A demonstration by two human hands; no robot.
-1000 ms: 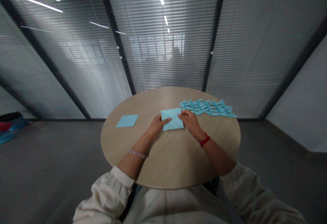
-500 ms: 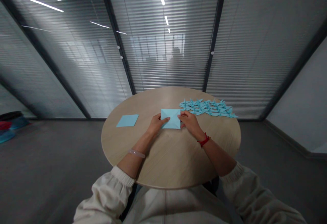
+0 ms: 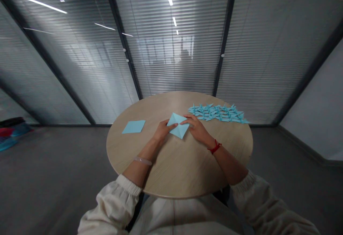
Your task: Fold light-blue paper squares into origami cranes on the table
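A light blue paper square [image 3: 178, 127] lies turned like a diamond near the middle of the round wooden table [image 3: 179, 170]. My left hand [image 3: 161, 131] pinches its left corner, thumb on top. My right hand [image 3: 196, 128] rests on its right side with fingers laid over the upper edge. A crease line runs across the sheet. Both wrists wear bands, a pale one on the left and a red one on the right.
A second flat blue sheet [image 3: 133, 126] lies at the table's left. Several small folded blue paper cranes [image 3: 217, 113] lie in rows at the far right. Glass walls with blinds stand behind the table. Coloured items [image 3: 10, 131] sit on the floor far left.
The blue sheet has been rotated from lying square to a diamond position. My right hand's fingers have moved over its upper right edge; my left hand stays at the left corner.
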